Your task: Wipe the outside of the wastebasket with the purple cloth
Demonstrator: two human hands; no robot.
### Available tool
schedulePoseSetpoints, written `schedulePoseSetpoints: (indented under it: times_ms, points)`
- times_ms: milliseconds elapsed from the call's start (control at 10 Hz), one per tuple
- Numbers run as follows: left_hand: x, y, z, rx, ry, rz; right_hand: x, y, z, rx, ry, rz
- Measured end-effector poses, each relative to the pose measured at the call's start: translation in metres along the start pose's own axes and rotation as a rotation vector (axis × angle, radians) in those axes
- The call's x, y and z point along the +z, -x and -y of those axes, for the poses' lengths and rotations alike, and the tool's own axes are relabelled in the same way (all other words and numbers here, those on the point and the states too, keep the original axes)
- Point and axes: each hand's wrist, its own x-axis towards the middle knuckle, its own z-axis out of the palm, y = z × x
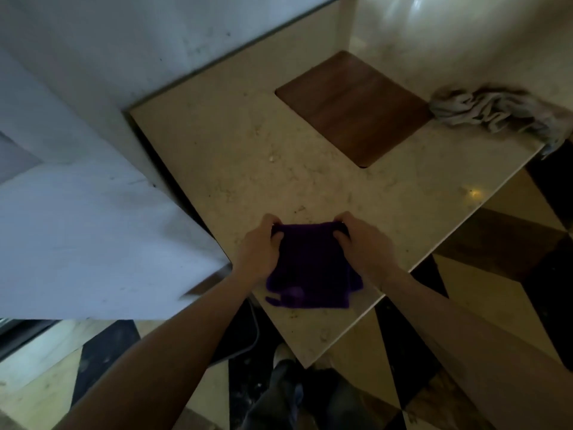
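Two hands grip one cloth at the near corner of a pale stone counter (248, 156), the largest item in view. The counter runs back to a matching stone upstand and meets a white wall on the left side. A rectangular wooden panel (356, 107) is set flush into the counter, well beyond the hands. A crumpled grey rag (496, 114) lies at the counter's far right edge, just beside the panel's corner. The purple cloth (310, 268) lies folded on the counter near its front edge, with a small loop or tag showing at its lower left corner. The left hand (259, 243) pinches the cloth's upper left corner, thumb on top and fingers curled around the edge. The right hand (361, 240) pinches the upper right corner in the same manner. Below the counter, a floor of dark and cream tiles is visible. The wastebasket cannot be identified in this view.
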Motion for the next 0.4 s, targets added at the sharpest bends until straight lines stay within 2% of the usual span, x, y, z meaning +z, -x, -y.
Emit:
schedulePoseSetpoints:
  times_ms: [100, 200, 300, 400]
  points:
    - [0.001, -0.008, 0.014, 0.063, -0.167, 0.006, 0.011, 0.001, -0.008, 0.012, 0.124, -0.088]
    - [0.001, -0.009, 0.015, 0.053, -0.218, 0.031, 0.012, 0.004, -0.008, 0.036, 0.108, -0.105]
    - [-0.014, -0.006, 0.011, -0.036, -0.144, -0.015, -0.004, 0.005, -0.005, 0.111, -0.093, -0.225]
    - [-0.033, 0.003, 0.007, -0.049, -0.047, -0.101, -0.022, 0.009, -0.001, 0.146, -0.231, -0.301]
